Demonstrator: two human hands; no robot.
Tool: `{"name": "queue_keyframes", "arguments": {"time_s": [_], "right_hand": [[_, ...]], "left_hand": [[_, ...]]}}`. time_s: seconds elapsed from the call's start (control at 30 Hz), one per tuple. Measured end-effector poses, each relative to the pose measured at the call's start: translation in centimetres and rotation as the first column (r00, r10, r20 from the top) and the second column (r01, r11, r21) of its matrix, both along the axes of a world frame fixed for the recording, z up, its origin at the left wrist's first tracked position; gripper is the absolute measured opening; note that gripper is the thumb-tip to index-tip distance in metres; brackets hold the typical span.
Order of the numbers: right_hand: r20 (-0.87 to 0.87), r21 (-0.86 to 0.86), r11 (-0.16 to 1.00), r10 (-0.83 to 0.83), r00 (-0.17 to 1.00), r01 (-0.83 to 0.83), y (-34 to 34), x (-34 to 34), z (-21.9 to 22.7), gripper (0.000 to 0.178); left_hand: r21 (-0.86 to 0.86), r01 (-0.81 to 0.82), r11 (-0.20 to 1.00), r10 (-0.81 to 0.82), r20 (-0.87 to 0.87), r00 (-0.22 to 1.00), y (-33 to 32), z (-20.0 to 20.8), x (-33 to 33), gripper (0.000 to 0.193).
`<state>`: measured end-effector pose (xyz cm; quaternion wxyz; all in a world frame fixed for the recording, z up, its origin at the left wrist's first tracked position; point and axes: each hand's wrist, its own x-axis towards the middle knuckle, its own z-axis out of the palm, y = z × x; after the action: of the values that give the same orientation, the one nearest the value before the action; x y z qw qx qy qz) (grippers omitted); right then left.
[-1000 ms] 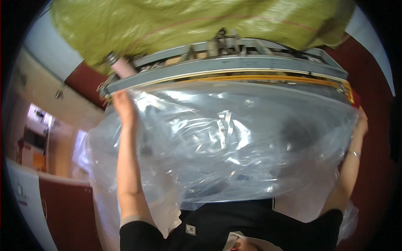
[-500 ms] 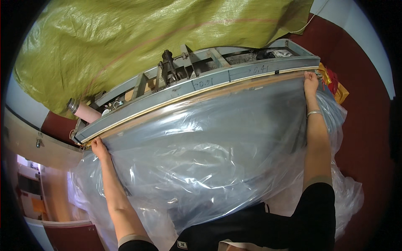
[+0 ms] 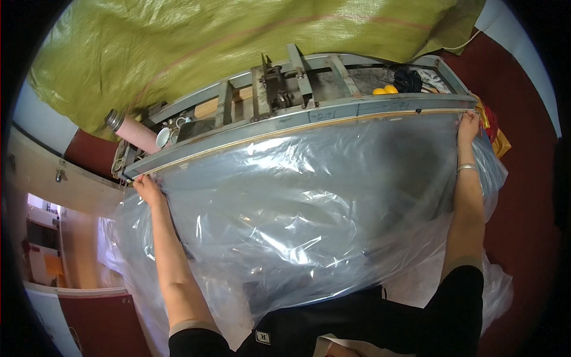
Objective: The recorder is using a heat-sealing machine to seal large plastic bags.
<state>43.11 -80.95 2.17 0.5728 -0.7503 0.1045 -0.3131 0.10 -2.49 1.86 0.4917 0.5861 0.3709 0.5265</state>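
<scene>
A large clear plastic sheet spreads across my front, wrinkled and shiny. At its far left corner, my left hand has its fingers closed on the edge. My right hand, a bracelet on its wrist, pinches the sheet's far right corner. Both hands are beside the ends of a long grey metal frame, which has a pale strip along its near side. The sheet's far edge runs along that strip. Whatever lies beneath the plastic is hard to make out.
On the frame's left end rest a pink flask and a white cup. Crossbars and a dark metal mechanism rise mid-frame. Yellow round items sit toward its right. A yellow-green woven tarp hangs behind; dark red floor shows right.
The sheet's far edge has come up to the pale strip, covering the brown band seen before. Both hands still grip the corners. The view has shifted, bringing the cup and yellow items into sight.
</scene>
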Motion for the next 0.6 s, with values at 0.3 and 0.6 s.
{"name": "queue_keyframes", "arguments": {"time_s": [0.3,0.6], "right_hand": [[0.366,-0.513,0.830,0.443,0.818,-0.220,21.3,-14.3,9.7,0.015],[-0.212,-0.602,0.102,0.936,0.282,-0.792,40.5,-32.9,10.0,0.021]], "left_hand": [[0.254,0.342,0.905,-0.327,-0.102,0.940,-4.4,5.1,-6.5,0.003],[0.488,0.113,0.866,-0.105,-0.044,0.994,-7.2,9.5,-16.1,0.016]]}}
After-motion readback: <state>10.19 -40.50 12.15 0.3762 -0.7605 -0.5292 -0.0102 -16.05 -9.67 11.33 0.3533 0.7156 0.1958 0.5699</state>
